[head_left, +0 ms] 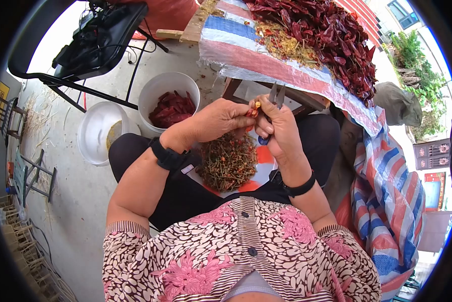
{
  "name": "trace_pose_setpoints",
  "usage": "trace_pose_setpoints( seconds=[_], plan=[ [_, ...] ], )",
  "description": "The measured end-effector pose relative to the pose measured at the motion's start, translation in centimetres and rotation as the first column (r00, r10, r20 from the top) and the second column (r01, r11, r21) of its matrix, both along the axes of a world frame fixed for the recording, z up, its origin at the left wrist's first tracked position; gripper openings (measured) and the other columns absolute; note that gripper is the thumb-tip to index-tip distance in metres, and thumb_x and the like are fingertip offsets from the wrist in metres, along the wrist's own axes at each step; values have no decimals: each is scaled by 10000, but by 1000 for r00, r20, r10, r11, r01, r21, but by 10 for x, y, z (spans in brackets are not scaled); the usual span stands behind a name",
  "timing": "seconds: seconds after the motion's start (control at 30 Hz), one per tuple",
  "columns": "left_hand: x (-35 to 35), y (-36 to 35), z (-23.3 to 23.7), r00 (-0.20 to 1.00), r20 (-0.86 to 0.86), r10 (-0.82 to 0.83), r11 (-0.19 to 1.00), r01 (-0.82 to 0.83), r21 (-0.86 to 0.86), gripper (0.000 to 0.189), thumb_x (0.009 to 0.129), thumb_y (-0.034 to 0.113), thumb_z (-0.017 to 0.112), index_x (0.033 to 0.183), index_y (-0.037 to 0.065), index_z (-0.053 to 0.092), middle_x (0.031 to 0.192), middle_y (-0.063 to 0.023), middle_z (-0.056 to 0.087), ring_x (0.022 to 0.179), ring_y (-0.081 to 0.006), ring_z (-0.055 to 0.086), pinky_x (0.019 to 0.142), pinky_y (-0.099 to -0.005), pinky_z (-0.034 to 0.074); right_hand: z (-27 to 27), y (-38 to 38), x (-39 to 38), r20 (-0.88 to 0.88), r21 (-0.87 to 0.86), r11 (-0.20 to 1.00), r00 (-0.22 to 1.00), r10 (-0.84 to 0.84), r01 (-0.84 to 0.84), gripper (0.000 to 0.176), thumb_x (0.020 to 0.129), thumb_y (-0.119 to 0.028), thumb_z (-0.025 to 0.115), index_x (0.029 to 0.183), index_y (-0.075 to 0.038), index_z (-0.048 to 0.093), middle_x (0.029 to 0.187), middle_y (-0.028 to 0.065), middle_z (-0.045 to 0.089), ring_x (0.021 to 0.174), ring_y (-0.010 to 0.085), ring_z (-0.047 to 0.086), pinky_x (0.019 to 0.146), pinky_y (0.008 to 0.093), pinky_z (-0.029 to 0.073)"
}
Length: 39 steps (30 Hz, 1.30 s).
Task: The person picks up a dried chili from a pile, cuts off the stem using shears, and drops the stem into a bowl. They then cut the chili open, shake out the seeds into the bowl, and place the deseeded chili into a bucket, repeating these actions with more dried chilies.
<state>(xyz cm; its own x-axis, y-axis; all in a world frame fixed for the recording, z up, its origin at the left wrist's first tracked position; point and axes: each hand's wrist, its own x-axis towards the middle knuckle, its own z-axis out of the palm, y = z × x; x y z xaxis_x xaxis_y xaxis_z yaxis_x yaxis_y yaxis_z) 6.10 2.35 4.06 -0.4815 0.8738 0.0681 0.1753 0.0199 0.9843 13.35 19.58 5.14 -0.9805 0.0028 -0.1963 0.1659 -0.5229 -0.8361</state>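
1. Dried chilli [250, 117], a small red piece with a yellowish bit at its top, sits just above the centre of the frame, between the person's two hands.
2. Left hand [220, 121], coming from the left, has its thumb and fingers pinched together on that piece; a black wristband [165, 154] circles the wrist.
3. Right hand [280, 123] is curled closed around a pair of scissors [280, 96], its thumb close against the chilli. The blades point up the frame, slightly apart; a blue handle shows below the fingers.
4. Just under the hands, at the centre, I see a heap of stalky brown-green trimmings [228, 163] flecked with red, lying on a red-and-white surface [249, 186] between the knees.
5. Left of the hands stands a white bucket [160, 86] with dark red chillies [171, 109] inside; just beside it is a whitish tub [91, 133] with some yellowish matter in it.
6. Upper right, a big pile of dark red chillies [326, 43] and yellowish scraps [286, 45] lie on a striped sheet [231, 29].
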Motion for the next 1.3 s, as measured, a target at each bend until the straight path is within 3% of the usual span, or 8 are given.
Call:
trace_pose_setpoints(
  seconds=[0.27,0.43,0.47,0.53,0.63,0.7,0.97,1.3],
  plan=[
    [-2,2,-9,984,-169,-54,989,29,-147,228,956,248,536,929,29,593,702,-72,616,645,-175,581,608,-322,459,-10,30,-7,-33,-382,920,993,-114,92,181,965,-239,549,983,-60,566,790,22,593,445,30,385,401,198,315],
    [-22,-12,-33,732,-676,86,888,-364,-280,195,872,180,576,891,-14,564,796,-237,592,794,-418,573,669,-454,469,-1,36,11,-68,519,851,996,-49,77,215,946,-283,585,938,-69,601,762,14,624,485,27,447,455,202,375],
    [-27,-16,-35,705,-704,84,829,-441,-343,185,861,175,580,879,-9,562,796,-219,606,797,-402,586,697,-449,468,-24,37,9,-216,694,715,972,90,87,238,936,-294,593,922,-58,624,736,-4,624,612,46,542,566,228,442],
    [-33,-24,-36,648,-758,76,726,-557,-403,169,839,168,593,903,13,571,839,-185,628,841,-373,598,764,-441,455,-25,40,21,153,947,247,964,216,-206,301,881,-346,620,945,-53,631,829,109,658,752,235,632,707,335,473],
    [-37,-37,-42,520,-850,80,635,-684,-358,242,807,163,619,1026,63,590,971,-137,640,969,-334,577,869,-437,414,-30,40,27,97,994,23,955,280,-107,244,853,-226,662,998,-30,645,910,99,644,859,120,610,782,290,474],
    [-37,-42,-53,395,-910,124,600,-760,-248,350,788,164,637,1127,97,583,1062,-107,628,1060,-311,541,926,-437,377,-23,52,13,12,962,262,973,228,-74,233,845,-185,660,1016,-28,644,940,94,645,898,145,612,801,295,473],
    [-35,-32,-66,722,-679,-131,580,-500,-643,430,767,229,678,1174,123,586,1094,-123,602,1084,-312,532,910,-425,422,3,178,-127,-365,925,98,930,-39,367,286,847,-178,599,1097,-47,649,1004,188,664,929,321,631,859,373,476],
    [-40,-26,-58,784,-579,-225,628,-337,-701,359,800,226,648,1122,77,598,1005,-167,633,963,-333,619,818,-436,500,21,219,-235,-226,973,-163,822,-523,164,420,781,-469,658,953,-85,671,1044,173,666,959,338,641,835,430,484]
  ],
)
